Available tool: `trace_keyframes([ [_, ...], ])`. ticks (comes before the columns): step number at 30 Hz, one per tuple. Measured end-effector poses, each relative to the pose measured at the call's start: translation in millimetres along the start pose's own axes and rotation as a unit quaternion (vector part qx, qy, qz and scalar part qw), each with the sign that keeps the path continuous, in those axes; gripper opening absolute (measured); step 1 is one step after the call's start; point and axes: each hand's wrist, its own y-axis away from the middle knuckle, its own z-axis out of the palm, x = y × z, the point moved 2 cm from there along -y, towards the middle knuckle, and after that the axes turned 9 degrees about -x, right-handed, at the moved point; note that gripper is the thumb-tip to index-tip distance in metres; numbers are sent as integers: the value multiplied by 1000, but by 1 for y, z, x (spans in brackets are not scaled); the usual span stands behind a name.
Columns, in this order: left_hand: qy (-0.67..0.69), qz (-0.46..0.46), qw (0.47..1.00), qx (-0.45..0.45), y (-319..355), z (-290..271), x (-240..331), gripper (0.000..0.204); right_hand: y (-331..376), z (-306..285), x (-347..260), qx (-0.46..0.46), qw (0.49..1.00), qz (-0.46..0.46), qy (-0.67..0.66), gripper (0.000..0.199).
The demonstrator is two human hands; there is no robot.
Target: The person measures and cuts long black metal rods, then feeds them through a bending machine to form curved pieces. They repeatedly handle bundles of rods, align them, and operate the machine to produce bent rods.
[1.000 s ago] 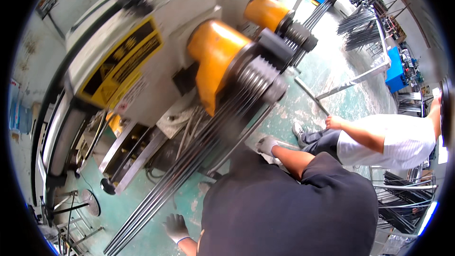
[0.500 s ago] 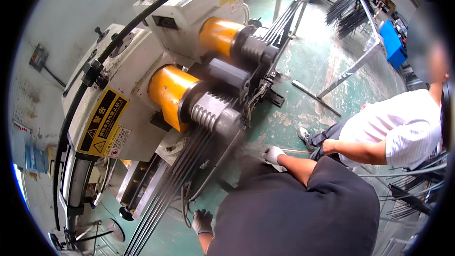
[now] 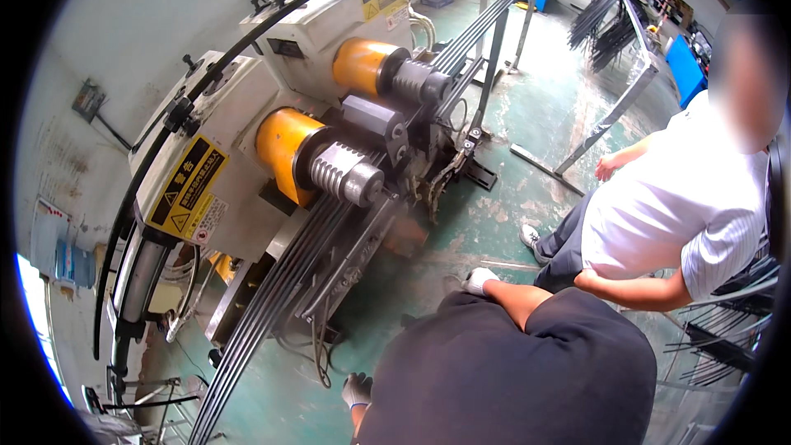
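Note:
My left hand (image 3: 357, 390), in a grey-palmed glove, hangs low beside the machine. Its fingers are loosely curled and apart, with nothing visible in them. My right hand (image 3: 479, 281), in a white glove, is in front of my dark shirt; its fingers are partly hidden and blurred. Neither hand visibly touches the machine. Ahead on the left stands a large pale machine (image 3: 239, 107) with two orange cylinders (image 3: 284, 148), each ending in a grooved steel roller (image 3: 346, 173). Several long dark metal rods (image 3: 272, 292) run side by side under the nearer roller and slope down to the lower left.
A person in a white shirt (image 3: 659, 206) stands close on my right. A metal frame (image 3: 606, 128) holds bundled dark rods (image 3: 606, 25) farther back. More rods (image 3: 725, 330) lie at the lower right. A black hose (image 3: 222, 66) arches over the machine; a cable loop (image 3: 321, 363) hangs near my left hand.
My view has shifted a little, and my left hand sits slightly lower in it. The other person has come more upright, with one hand now lowered from the head.

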Motion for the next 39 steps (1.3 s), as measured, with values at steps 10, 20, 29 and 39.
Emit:
trace_keyframes([
  [10, -157, -59, 985, 48, -5, 65, -23, 48, 10, -18, -5, -7, 999, -45, 16, 47],
  [20, 129, 46, 990, -25, 68, 63, 132, 21, -10, -28, 16, 29, 998, -44, 31, 43],
  [29, 465, 261, 838, 119, 54, -91, 179, 48, 69, -355, -43, 600, 766, -125, -195, 29],
  [39, 210, 559, 709, 376, 311, -85, 684, 79, 230, -688, -266, 695, 671, -166, 199, 69],
])
